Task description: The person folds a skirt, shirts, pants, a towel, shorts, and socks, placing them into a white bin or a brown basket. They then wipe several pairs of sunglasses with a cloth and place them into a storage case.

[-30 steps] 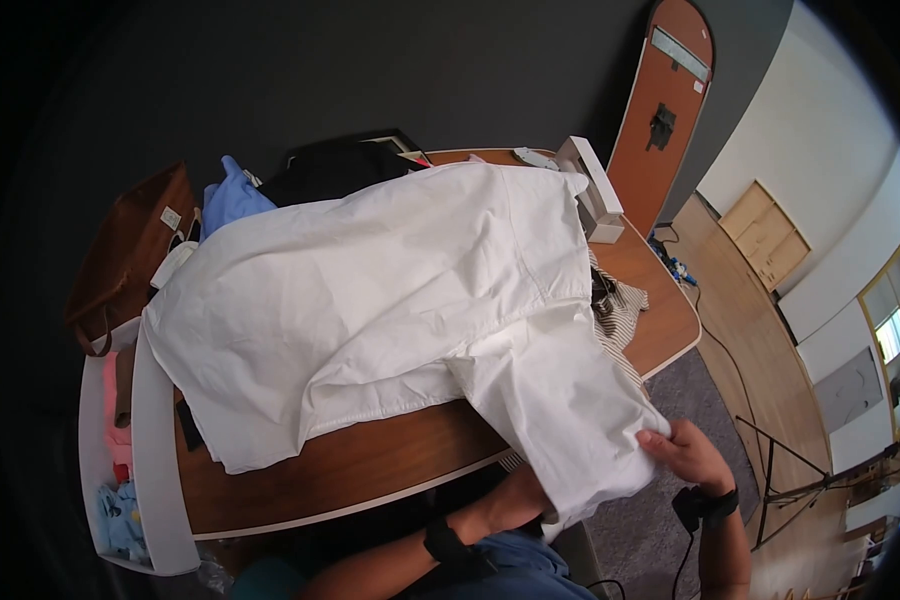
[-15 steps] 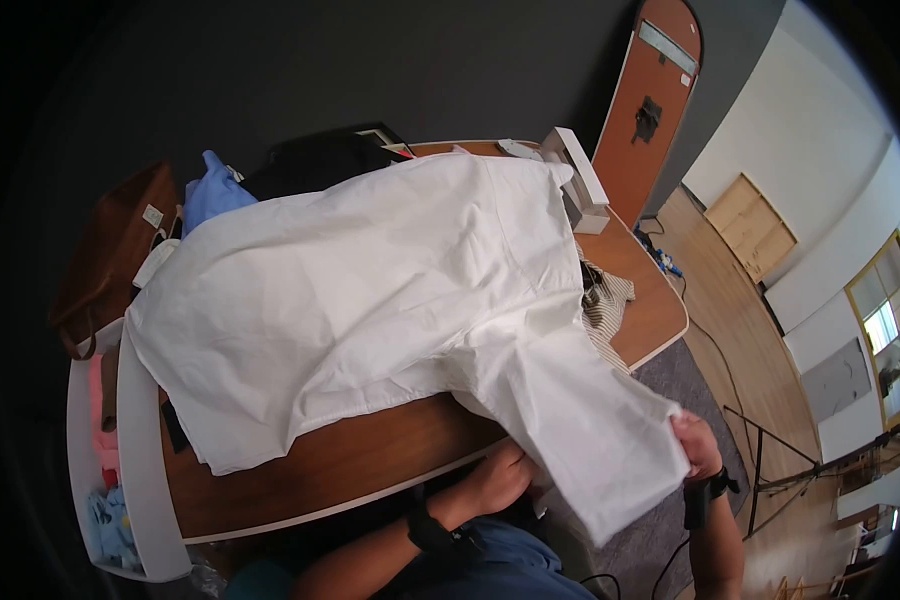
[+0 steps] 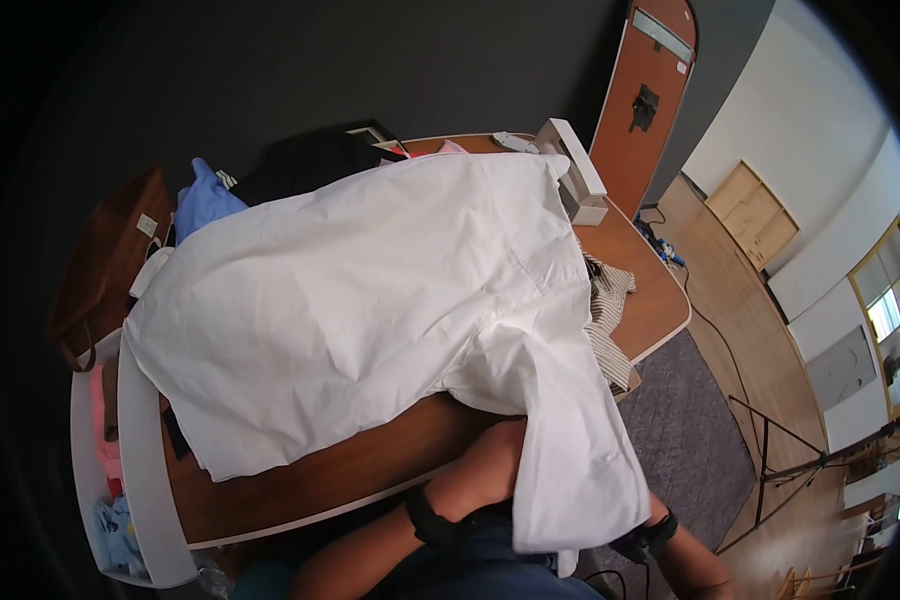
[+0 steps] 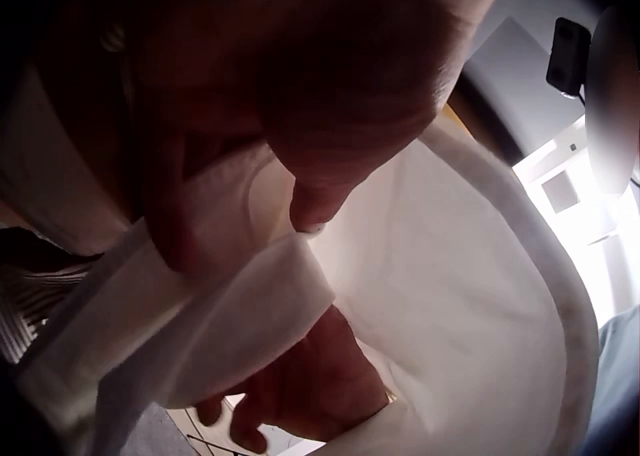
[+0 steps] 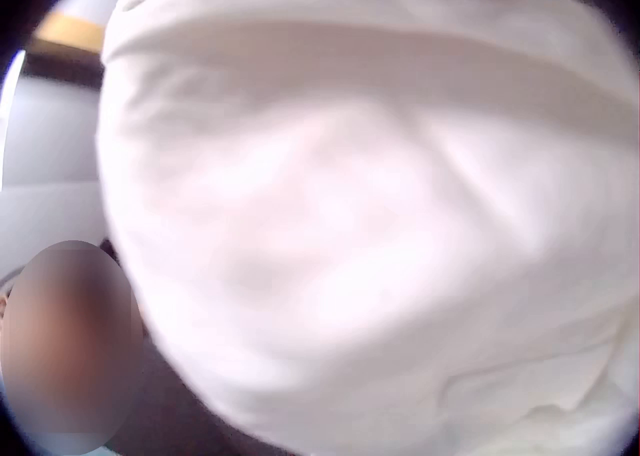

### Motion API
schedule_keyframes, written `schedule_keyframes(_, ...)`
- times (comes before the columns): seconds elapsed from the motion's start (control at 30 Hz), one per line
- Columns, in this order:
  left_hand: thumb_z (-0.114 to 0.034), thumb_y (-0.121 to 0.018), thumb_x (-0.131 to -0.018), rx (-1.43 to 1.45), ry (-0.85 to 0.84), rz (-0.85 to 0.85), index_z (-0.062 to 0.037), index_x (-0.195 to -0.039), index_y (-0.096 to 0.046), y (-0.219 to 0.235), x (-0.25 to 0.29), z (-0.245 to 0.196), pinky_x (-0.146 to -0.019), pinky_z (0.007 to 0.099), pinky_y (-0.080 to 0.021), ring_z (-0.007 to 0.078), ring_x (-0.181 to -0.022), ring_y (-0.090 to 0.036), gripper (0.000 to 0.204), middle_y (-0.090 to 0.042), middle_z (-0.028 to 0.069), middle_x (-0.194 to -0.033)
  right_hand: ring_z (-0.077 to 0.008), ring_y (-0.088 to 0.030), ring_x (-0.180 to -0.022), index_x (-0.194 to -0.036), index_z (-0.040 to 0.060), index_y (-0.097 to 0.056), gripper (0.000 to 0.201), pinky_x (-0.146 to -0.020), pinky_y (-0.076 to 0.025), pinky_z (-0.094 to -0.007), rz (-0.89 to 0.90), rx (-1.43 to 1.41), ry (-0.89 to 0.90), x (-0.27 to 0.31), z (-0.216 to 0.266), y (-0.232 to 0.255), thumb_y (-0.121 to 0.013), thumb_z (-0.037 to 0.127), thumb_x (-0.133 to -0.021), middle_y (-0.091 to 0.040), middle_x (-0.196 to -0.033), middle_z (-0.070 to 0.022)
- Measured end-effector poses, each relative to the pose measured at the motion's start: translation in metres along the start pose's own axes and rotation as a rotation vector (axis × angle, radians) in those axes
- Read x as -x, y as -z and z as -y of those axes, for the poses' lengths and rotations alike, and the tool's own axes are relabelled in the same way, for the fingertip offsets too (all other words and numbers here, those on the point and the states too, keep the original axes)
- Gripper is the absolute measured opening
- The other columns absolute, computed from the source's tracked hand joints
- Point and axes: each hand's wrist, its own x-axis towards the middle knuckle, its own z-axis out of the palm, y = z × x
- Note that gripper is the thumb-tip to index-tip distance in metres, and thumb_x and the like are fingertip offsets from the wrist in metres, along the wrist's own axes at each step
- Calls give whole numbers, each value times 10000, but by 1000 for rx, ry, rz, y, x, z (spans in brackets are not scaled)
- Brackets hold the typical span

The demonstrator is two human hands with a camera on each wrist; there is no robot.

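Observation:
A large white shirt (image 3: 340, 290) lies spread over the table, with one sleeve (image 3: 575, 450) drawn over its front edge toward the body. At that sleeve's left side is my left hand (image 3: 495, 460), its fingers hidden by cloth in the head view. In the left wrist view, my left hand (image 4: 350, 86) pinches a fold of the sleeve (image 4: 240, 316) near its wide hemmed opening. My right hand (image 4: 310, 386) is just below the fold, fingertips showing past the cloth; I cannot tell whether it grips. White cloth (image 5: 370, 216) fills most of the right wrist view.
A long white bin (image 3: 145, 470) with folded clothes stands at the table's left end, beside a brown leather bag (image 3: 110, 260). Blue and black garments lie behind the shirt. A striped cloth (image 3: 610, 320) and a white box (image 3: 573, 170) are at the right.
My right hand has moved left and toward the body, behind the sleeve. The sleeve end has swung in with it and now hangs lower. My left hand has shifted slightly forward beside the sleeve.

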Motion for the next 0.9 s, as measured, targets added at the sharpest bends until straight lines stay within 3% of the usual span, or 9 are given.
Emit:
schedule_keyframes(0.13, -210, -699, -801, -295, -177, -61, -28, -1098, -645, -7, -4, 8, -823, 380, -516, 316, -944, -656, 352, -682, 167, -1039, -290, -551, -1196, -1354, -10, -458, 578, -1029, -440, -410, -13, 224, 1, -4, -36, -9, -522, 393, -944, -538, -1334, -176)
schedule_keyframes(0.27, -187, -694, -800, -235, -66, -53, -24, -1096, -641, -10, 3, 13, -813, 394, -515, 332, -943, -653, 342, -680, 170, -1035, -286, -541, -1211, -1371, -7, -439, 601, -1037, -431, -408, -89, 401, 47, -16, -63, -17, -543, 393, -935, -524, -1352, -171)
schedule_keyframes(0.37, -163, -678, -810, -336, -186, -77, -11, -1104, -634, -15, 1, 16, -825, 387, -508, 331, -937, -657, 334, -680, 175, -1030, -283, -533, -1222, -1384, -4, -425, 620, -1043, -425, -407, -199, 463, 86, -21, -66, -9, -558, 392, -927, -514, -1366, -167)
schedule_keyframes(0.4, -166, -656, -808, -186, -201, -145, -18, -1071, -645, -16, -1, 13, -805, 404, -503, 359, -917, -641, 302, -672, 192, -1007, -283, -530, -1225, -1389, -3, -420, 626, -1045, -422, -407, -241, 467, 103, -21, -63, -3, -563, 392, -925, -510, -1371, -166)
schedule_keyframes(0.43, -169, -635, -806, -34, -216, -210, -24, -1037, -656, -15, -3, 9, -784, 422, -497, 387, -898, -625, 273, -664, 208, -985, -282, -528, -1229, -1393, -3, -416, 633, -1047, -420, -407, -285, 466, 124, -21, -59, 4, -569, 392, -922, -507, -1375, -165)
schedule_keyframes(0.57, -131, -609, -826, -46, -366, -229, -2, -1040, -654, 0, -14, -9, -809, 401, -494, 392, -912, -625, 254, -665, 219, -1001, -278, -517, -1244, -1410, 1, -397, 662, -1056, -411, -405, -402, 250, 131, -6, -31, 29, -589, 392, -912, -493, -1394, -160)
schedule_keyframes(0.7, -74, -590, -841, 88, -143, -155, 34, -1076, -635, -8, -18, -8, -870, 377, -485, 348, -982, -636, 262, -673, 205, -1047, -275, -507, -1258, -1428, 4, -378, 693, -1064, -402, -404, -408, -213, -91, 10, -10, 40, -610, 391, -903, -479, -1413, -155)
schedule_keyframes(0.8, -62, -599, -847, 133, -90, -170, 42, -1108, -627, -12, -16, 2, -904, 371, -483, 320, -1018, -643, 282, -675, 198, -1074, -249, -486, -1281, -1449, 5, -346, 743, -1071, -393, -391, -345, -132, -184, 15, -6, 42, -658, 365, -879, -460, -1431, -148)
schedule_keyframes(0.9, -66, -585, -870, 101, -161, -180, 36, -1125, -623, -9, -12, 6, -907, 366, -485, 306, -1029, -643, 277, -671, 192, -1100, -199, -473, -1279, -1444, -4, -353, 759, -1073, -378, -368, -278, 13, -21, 12, -3, 30, -718, 282, -843, -469, -1422, -139)
